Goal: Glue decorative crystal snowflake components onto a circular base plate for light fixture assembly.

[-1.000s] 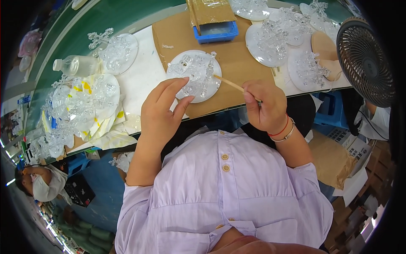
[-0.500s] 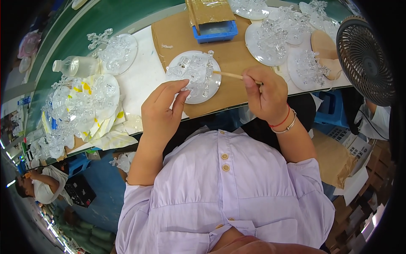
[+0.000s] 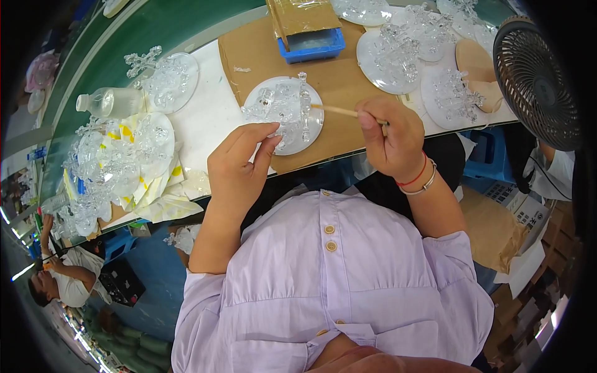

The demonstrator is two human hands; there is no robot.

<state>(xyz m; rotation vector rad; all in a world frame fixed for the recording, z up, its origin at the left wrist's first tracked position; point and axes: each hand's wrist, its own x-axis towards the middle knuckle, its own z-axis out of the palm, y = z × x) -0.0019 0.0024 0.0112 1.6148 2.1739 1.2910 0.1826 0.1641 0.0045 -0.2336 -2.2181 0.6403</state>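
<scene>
In front of me a round white disc (image 3: 316,127) lies on brown cardboard, with clear plastic pieces (image 3: 280,105) on it. A long clear piece (image 3: 305,105) stretches along the disc's right side. My left hand (image 3: 241,155) is at the disc's lower left edge, thumb and forefinger nearly together; whether a small clear part sits between them is hard to see. In my right hand (image 3: 392,133) is a thin wooden stick (image 3: 339,110), pinched by thumb and fingers. The stick's tip points left and reaches the long clear piece.
Discs with clear pieces stand right (image 3: 388,59) and left (image 3: 177,81). A clear bottle (image 3: 112,102) lies beside a heap of clear parts (image 3: 115,155). A blue tray (image 3: 311,53) with a cardboard cover is at the back; a black fan (image 3: 538,87) stands far right. Another person (image 3: 71,273) sits lower left.
Both hands hold nearly the same pose, and the stick's tip stays by the long clear piece. The view has shifted slightly. The person at lower left has raised an arm toward the table.
</scene>
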